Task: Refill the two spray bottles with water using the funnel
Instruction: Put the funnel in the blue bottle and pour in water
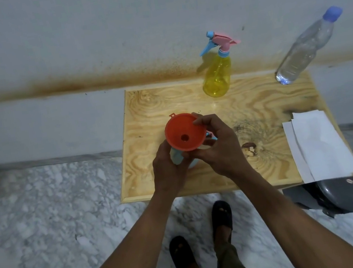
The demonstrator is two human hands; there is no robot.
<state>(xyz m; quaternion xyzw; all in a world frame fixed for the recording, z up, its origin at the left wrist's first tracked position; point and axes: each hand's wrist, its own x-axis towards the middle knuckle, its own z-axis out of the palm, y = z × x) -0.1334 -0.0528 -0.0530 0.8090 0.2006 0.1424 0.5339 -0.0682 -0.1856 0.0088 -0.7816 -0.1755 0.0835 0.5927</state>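
Orange plastic funnel (184, 132) sits over a pale blue bottle (176, 158), mostly hidden beneath it, near the front of the light plywood table (259, 106). The left hand (168, 170) wraps around the blue bottle, while the right hand (218, 147) pinches the funnel's rim. A yellow spray bottle with a pink and blue trigger (217, 75) stands at the table's back edge, well apart from a clear water bottle with a blue cap (306, 47). White paper sheets (317, 145) lie at the right.
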